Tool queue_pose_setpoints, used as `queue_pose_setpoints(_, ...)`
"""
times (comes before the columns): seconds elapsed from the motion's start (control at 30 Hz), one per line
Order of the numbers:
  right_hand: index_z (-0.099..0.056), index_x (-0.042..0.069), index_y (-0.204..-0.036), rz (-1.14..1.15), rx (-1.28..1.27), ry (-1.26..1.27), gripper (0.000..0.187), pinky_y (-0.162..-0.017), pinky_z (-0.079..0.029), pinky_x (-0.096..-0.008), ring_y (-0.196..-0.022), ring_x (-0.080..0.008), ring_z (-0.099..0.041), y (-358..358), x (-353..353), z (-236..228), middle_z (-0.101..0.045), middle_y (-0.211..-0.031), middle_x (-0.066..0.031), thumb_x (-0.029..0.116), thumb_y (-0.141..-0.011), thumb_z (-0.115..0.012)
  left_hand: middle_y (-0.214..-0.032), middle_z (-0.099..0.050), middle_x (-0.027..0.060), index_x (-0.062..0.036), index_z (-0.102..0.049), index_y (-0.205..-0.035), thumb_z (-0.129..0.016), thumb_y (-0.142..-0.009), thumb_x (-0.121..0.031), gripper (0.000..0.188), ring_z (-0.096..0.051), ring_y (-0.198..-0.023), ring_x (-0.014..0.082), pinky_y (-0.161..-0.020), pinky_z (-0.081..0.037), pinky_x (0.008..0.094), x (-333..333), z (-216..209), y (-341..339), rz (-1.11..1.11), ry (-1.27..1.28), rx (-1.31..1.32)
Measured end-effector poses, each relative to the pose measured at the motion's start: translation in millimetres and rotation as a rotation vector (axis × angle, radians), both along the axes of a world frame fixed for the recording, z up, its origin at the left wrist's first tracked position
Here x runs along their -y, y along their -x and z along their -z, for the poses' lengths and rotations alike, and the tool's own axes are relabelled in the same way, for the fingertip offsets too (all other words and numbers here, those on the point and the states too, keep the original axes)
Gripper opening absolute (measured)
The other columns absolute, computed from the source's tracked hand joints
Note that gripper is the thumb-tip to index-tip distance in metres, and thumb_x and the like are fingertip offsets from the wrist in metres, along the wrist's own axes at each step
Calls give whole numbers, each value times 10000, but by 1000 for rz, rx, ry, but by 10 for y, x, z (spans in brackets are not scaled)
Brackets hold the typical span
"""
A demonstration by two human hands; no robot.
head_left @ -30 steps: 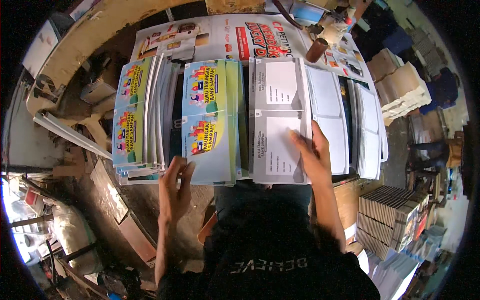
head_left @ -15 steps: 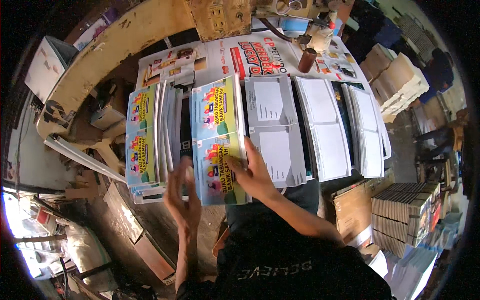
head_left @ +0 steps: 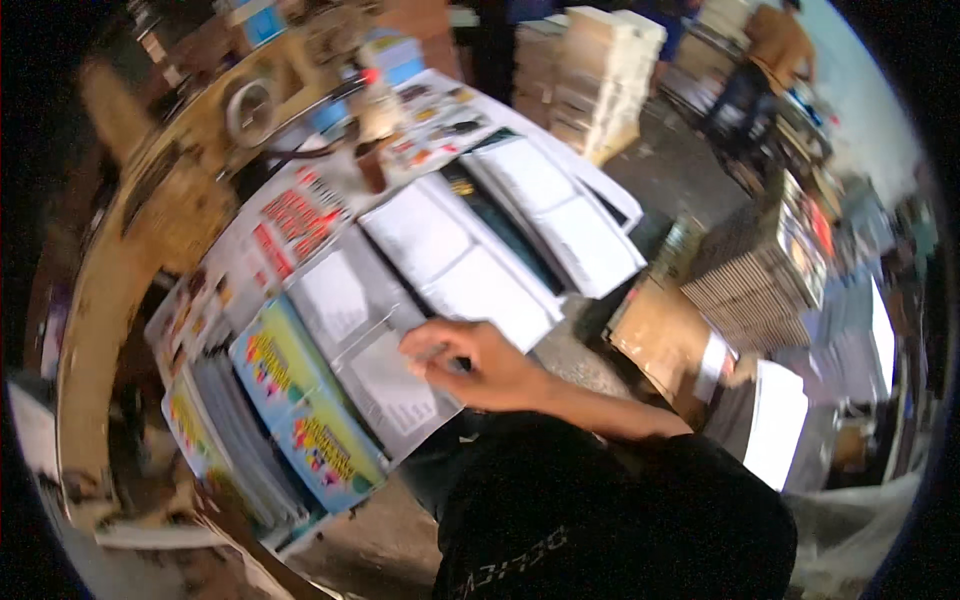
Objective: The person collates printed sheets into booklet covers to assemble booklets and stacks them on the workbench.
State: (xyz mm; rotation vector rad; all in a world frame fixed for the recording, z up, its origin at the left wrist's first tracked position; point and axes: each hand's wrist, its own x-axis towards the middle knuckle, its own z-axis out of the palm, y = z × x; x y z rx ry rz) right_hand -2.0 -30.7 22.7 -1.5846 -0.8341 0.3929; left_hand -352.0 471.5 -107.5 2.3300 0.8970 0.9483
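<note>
My right hand [head_left: 485,368] hovers over a grey printed sheet stack [head_left: 385,375], its fingers loosely curled. A gap shows between thumb and fingers, and I see nothing held there. Left of that lies a stack of colourful booklet covers [head_left: 305,400] in blue, green and yellow. Another fanned stack with covers and grey edges [head_left: 235,440] sits farther left. My left hand [head_left: 225,515] is a dark blur by that stack's lower end; its fingers cannot be made out. White printed sheet stacks [head_left: 470,265] lie to the right.
A printed banner [head_left: 290,225] covers the table under the stacks. A curved, worn machine frame [head_left: 170,210] rises at left. Bundled booklets [head_left: 750,285] and cardboard [head_left: 660,335] stand at right. Tall white paper piles [head_left: 600,80] and another person [head_left: 765,60] are farther back.
The view has swung right, so the table's stacks appear lower and farther left. My right hand has left the colourful covers and is over the grey sheets. My left hand is now blurred at lower left.
</note>
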Motion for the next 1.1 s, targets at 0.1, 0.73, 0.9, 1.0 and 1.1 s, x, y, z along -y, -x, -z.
queue_pose_setpoints(0.1, -678, 14, -1055, 392, 474, -67, 200, -840, -541, -340, -944, -234, -684, -654, 548, 244, -699, -1047, -143, 123, -888, -695, -1521, -389, 190, -82, -464, -1448, -439, -1039, -179, 421, -458, -1329, 406, -1064, -409, 562, -344, 324, 156, 31, -212, -76)
queue_pose_setpoints(0.73, -611, 12, -981, 1048, 429, 611, 384, -781, -494, -432, -946, -313, -611, -1373, 2048, 261, -627, -1071, -164, 262, -768, -810, -1142, -534, 157, -8, -576, -999, -815, -747, -181, 388, -529, -1072, 359, -935, -447, 449, 4813, -1183, -3581, 870, -132, -324)
queue_pose_setpoints(0.9, -603, -22, -983, 722, 148, 306, 279, -692, -508, -303, -781, -160, -631, -1409, 2360, 292, -662, -859, -114, 169, -858, -763, -1100, -617, 239, 37, -594, -1028, -667, -862, -58, 204, -589, -1008, 403, -878, -471, 478, 4641, -1039, -3565, 1002, 41, -160)
queue_pose_setpoints(1.0, -610, -24, -1181, 583, -25, 232, 381, -776, -515, -270, -876, -108, -624, -1460, 2426, 385, -694, -973, -65, 189, -894, -743, -806, -699, 157, 55, -687, -902, -715, -881, -147, 205, -673, -742, 222, -719, -517, 329, 4539, -1200, -3492, 861, 309, -294)
queue_pose_setpoints(1.1, -587, -13, -1271, 653, -204, 16, 431, -824, -500, -250, -921, -110, -620, -1419, 2392, 370, -685, -1061, -73, 207, -921, -710, -735, -692, 96, 59, -713, -885, -766, -862, -173, 240, -606, -690, 100, -663, -494, 274, 4563, -1270, -3371, 789, 380, -212)
